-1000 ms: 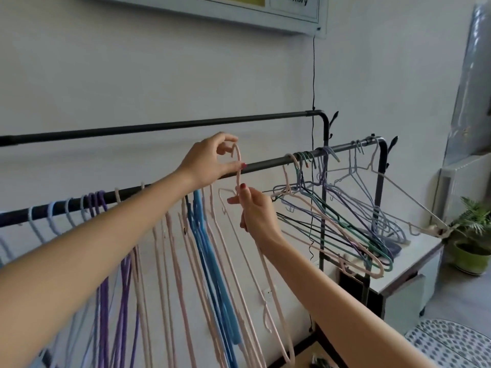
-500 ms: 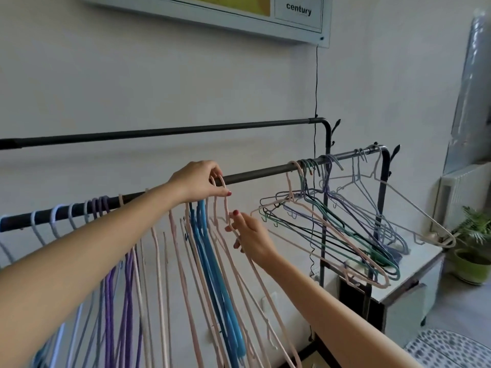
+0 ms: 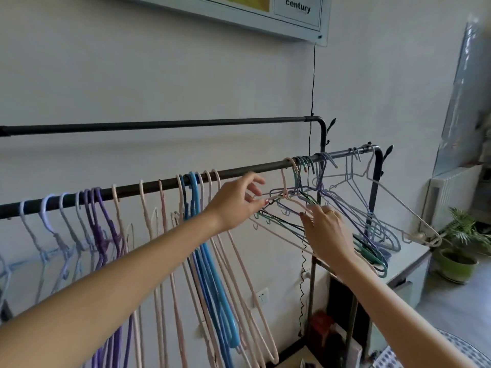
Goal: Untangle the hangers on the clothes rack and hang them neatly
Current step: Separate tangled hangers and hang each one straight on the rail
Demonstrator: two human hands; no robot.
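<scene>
Item 1: clothes rack [image 3: 252, 170], black, two rails; I see hangers only on the nearer, lower rail.

Item 2: sorted hangers, hanging straight from that rail. From my left: pale lilac hangers [image 3: 45, 208], purple hangers [image 3: 99, 208], pink hangers [image 3: 144, 205], blue hangers [image 3: 195, 192], then a few more pink ones.

Item 3: tangled hangers [image 3: 345, 208], bunched at the right end of the rail. Pink, green, lilac and dark wires cross one another and splay sideways towards the rack's end post. One pale hanger [image 3: 403, 208] juts furthest right, its tip near the white cabinet [image 3: 409, 258].

Item 4: left hand [image 3: 236, 200], reaching to the left edge of the tangle. Thumb and fingertips pinch a pink wire; the other fingers are loosely spread.

Item 5: right hand [image 3: 328, 232], ring on one finger, at the underside of the tangle. Fingers extended and touching the wires; I cannot tell whether any wire is actually gripped.

Item 6: surroundings. Framed board [image 3: 297, 11] on the wall, potted plant [image 3: 459, 251] on the floor at right.
</scene>
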